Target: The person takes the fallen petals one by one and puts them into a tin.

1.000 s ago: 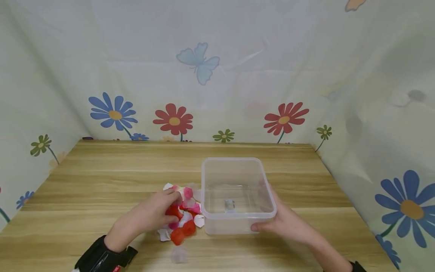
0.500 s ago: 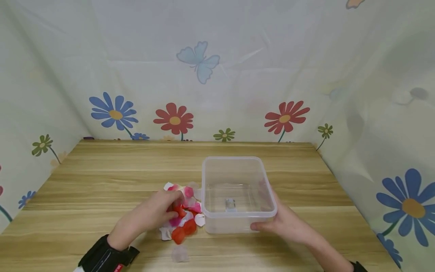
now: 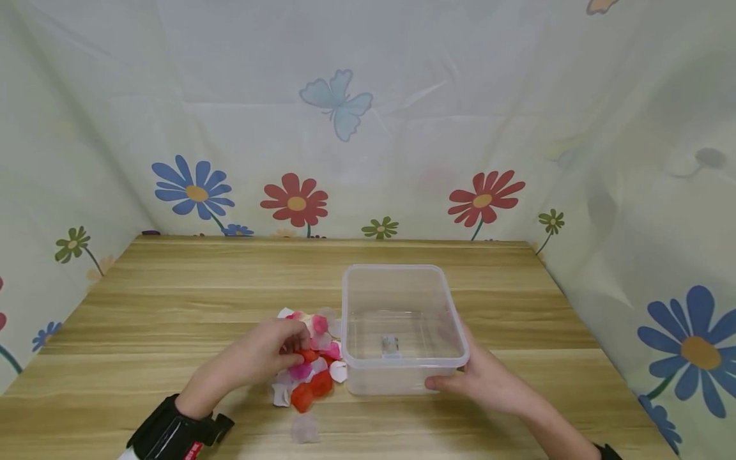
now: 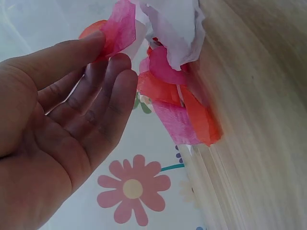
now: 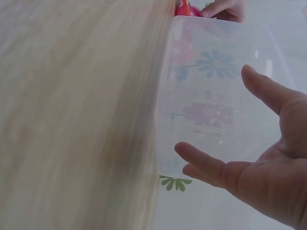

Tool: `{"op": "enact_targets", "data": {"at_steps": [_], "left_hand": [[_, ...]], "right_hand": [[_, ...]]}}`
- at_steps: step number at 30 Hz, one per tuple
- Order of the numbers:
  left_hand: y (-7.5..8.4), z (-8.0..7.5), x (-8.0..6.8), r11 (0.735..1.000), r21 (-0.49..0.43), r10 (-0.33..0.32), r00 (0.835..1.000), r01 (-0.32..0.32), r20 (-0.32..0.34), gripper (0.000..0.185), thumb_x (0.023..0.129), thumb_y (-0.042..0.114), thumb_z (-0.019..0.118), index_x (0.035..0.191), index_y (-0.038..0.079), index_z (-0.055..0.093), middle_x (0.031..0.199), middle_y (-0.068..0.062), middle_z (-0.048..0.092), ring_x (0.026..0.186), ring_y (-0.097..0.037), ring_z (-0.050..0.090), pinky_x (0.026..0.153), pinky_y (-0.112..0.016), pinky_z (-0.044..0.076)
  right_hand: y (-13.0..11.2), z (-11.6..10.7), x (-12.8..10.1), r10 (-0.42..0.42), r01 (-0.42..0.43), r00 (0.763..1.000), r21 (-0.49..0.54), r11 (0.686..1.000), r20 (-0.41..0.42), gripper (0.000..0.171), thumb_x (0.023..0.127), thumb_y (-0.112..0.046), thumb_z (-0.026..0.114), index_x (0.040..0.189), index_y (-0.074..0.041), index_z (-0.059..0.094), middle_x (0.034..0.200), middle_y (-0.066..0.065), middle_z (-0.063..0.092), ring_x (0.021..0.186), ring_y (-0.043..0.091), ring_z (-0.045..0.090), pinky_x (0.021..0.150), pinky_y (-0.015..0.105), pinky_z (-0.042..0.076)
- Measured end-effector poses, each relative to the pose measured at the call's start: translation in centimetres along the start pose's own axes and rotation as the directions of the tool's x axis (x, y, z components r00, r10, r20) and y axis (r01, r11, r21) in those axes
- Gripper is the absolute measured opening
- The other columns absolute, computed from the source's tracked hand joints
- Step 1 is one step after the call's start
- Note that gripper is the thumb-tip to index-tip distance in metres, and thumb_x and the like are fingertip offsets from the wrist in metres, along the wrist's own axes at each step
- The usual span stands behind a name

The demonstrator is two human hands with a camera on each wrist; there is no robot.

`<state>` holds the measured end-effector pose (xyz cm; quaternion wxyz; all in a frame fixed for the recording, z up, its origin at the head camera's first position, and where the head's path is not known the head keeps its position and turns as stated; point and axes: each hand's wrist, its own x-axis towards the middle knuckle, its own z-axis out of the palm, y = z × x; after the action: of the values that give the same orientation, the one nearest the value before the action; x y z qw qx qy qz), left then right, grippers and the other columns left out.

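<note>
Petals (image 3: 310, 356) left of the box (image 3: 391, 381) want a light touch, I judge; the left hand (image 3: 273, 350) pinches some, the right hand (image 3: 480, 377), fingers spread, braces the box.

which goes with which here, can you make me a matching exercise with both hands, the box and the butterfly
Column 1
1. left hand
2. right hand
3. plastic box
4. butterfly

Column 2
A. stands open-topped on the table
B. pale blue, on the backdrop
C. pinches a pink petal between thumb and fingers
D. spread at the near right corner of the box

Right pairs: 1-C, 2-D, 3-A, 4-B
</note>
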<state>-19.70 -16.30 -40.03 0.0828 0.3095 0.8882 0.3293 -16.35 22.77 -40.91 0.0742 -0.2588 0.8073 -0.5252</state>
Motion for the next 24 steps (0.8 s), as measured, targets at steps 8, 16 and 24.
{"op": "enact_targets", "data": {"at_steps": [8, 16, 24], "left_hand": [[0.19, -0.31, -0.14, 1.000, -0.006, -0.005, 1.000, 0.005, -0.006, 0.014, 0.090, 0.003, 0.077, 0.095, 0.015, 0.070, 0.084, 0.011, 0.062, 0.077, -0.012, 0.058, 0.071, -0.027, 0.055], [0.62, -0.88, -0.11, 1.000, -0.004, 0.008, 0.999, -0.008, -0.036, 0.010, 0.091, 0.006, 0.077, 0.097, 0.014, 0.074, 0.086, 0.012, 0.065, 0.077, -0.011, 0.059, 0.071, -0.026, 0.056], [0.51, -0.81, 0.04, 0.996, 0.035, 0.088, 0.989, -0.085, -0.115, 0.021, 0.085, -0.004, 0.077, 0.082, 0.015, 0.067, 0.078, 0.012, 0.062, 0.074, -0.008, 0.060, 0.067, -0.026, 0.056]], "right_hand": [[-0.17, 0.05, -0.03, 0.000, -0.001, 1.000, 0.022, 1.000, 0.017, 0.120, 0.082, -0.014, 0.088, 0.165, -0.027, 0.002, 0.152, 0.025, 0.037, 0.128, 0.049, 0.047, 0.099, 0.031, 0.047], [-0.40, 0.14, 0.26, -0.025, 0.025, 1.000, 0.012, 1.000, 0.017, 0.119, 0.083, -0.012, 0.087, 0.165, -0.029, 0.002, 0.154, 0.020, 0.035, 0.130, 0.048, 0.044, 0.098, 0.032, 0.048], [-0.37, 0.18, -0.11, 0.001, -0.001, 1.000, 0.008, 1.000, 0.006, 0.119, 0.082, -0.013, 0.088, 0.165, -0.022, 0.003, 0.153, 0.025, 0.036, 0.131, 0.048, 0.044, 0.101, 0.035, 0.047]]}}
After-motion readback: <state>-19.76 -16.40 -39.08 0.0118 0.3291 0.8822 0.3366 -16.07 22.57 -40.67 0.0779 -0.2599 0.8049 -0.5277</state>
